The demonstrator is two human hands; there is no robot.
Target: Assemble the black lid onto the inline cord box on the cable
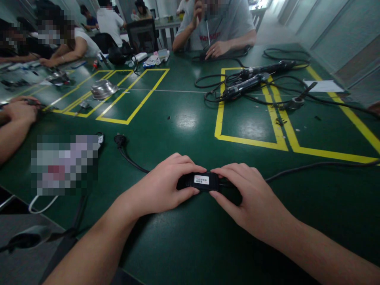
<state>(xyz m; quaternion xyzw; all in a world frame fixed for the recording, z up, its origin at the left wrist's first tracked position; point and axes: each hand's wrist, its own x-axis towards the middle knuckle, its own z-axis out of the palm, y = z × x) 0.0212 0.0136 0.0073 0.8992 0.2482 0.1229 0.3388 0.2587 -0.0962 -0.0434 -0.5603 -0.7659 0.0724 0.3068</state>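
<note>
A small black inline box on a power cord [213,183] lies low over the green table in front of me, its white printed label facing up. My left hand [175,180] pinches the box's left end between thumb and fingers. On the opposite end, the thumb and fingertips of my right hand [245,194] grip it too. From the left side the black cord [132,161] runs out to a plug [120,139] lying on the table. Another length of cord [311,165] leads off to the right edge.
Two black corded stick-shaped tools [246,85] lie inside yellow tape lines. A metal bowl [103,89] stands at the back left, and a blurred-out packet [63,164] lies nearer. A person [216,27] sits opposite; another person's hand [22,111] is at the left.
</note>
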